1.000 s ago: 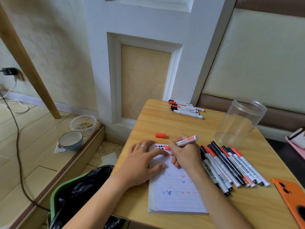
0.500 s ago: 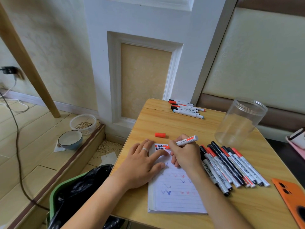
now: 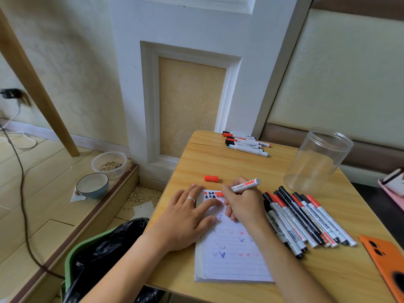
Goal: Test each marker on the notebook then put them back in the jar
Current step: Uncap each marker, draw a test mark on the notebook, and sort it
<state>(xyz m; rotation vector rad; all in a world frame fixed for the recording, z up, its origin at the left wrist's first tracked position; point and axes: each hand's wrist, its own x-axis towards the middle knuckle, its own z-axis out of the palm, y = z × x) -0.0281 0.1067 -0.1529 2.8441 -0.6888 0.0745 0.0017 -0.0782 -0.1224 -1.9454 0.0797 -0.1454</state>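
Observation:
A lined notebook (image 3: 231, 259) lies open on the wooden table (image 3: 218, 165), its page marked with red and blue ticks. My left hand (image 3: 188, 217) rests flat on the page's left side, fingers straight. My right hand (image 3: 242, 204) grips an uncapped red marker (image 3: 244, 185) with its tip on the top of the page. The marker's red cap (image 3: 211, 178) lies just beyond the notebook. Several capped markers (image 3: 303, 217) lie in a row to the right. A few more markers (image 3: 246, 143) lie at the table's far edge. The clear jar (image 3: 317, 162) stands empty, back right.
An orange phone case (image 3: 387, 261) lies at the table's right front corner. A green bin with a black bag (image 3: 102, 256) stands below the table's left edge. Two bowls (image 3: 93, 184) and a cable (image 3: 21, 193) lie on the floor at left.
Nothing has clearly moved; both hands stay on the notebook and the marker tip stays at the top of the page.

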